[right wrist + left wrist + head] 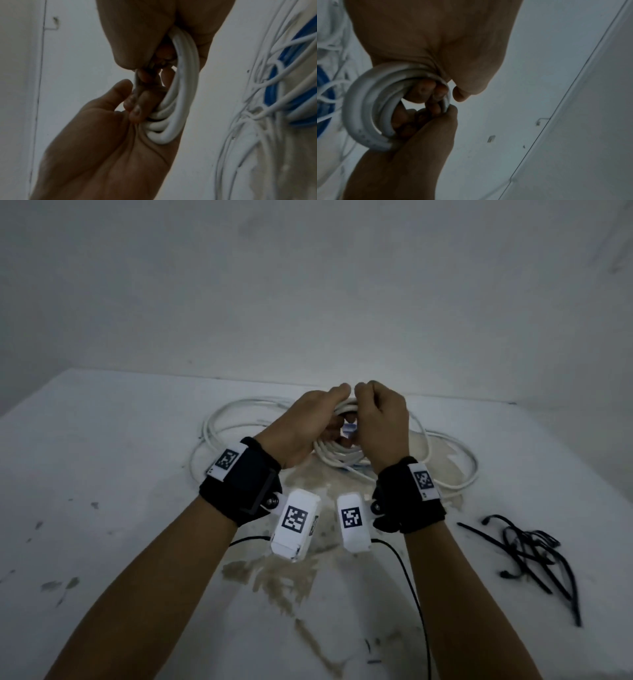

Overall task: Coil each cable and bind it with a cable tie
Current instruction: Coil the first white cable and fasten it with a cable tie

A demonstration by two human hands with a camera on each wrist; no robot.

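Observation:
A small coil of white cable (pixel 337 455) is held above the table between both hands. My left hand (pixel 329 405) grips its left side, with fingers curled through the loops (pixel 366 105). My right hand (pixel 373 409) grips the right side, its fingers hooked into the same coil (pixel 181 81). The rest of this cable lies in wide loose loops (pixel 219 422) on the table under the hands. A bunch of black cable ties (pixel 527 549) lies at the right. No tie shows on the coil.
A blue cable (pixel 278 86) lies on the table among the loose white loops. The white table (pixel 102 474) is stained in the middle and meets a plain wall at the back. Black camera leads (pixel 411 594) trail from my wrists towards me.

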